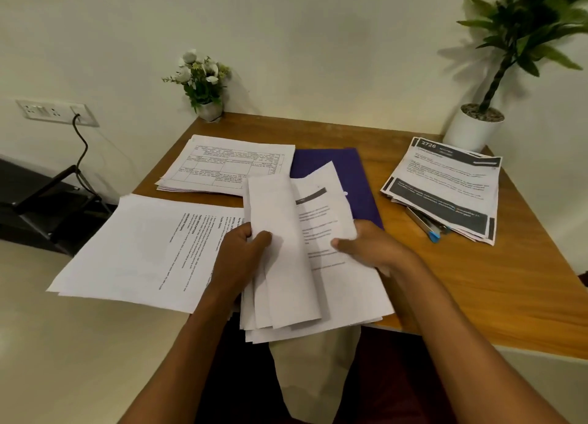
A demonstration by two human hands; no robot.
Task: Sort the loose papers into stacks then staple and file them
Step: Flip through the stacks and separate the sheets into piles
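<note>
Our left hand [243, 252] and right hand [374, 248] hold a paper bundle [286, 274] over the surface [477, 290] edge. Fingers [262, 237] of both pinch its sheets.

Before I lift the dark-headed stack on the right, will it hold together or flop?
Probably floppy: the stack is thin paper sheets. It will likely slide apart, since the sheets lie fanned with uneven edges. Its near edge rests on a blue-tipped object, which may shift too.
</note>
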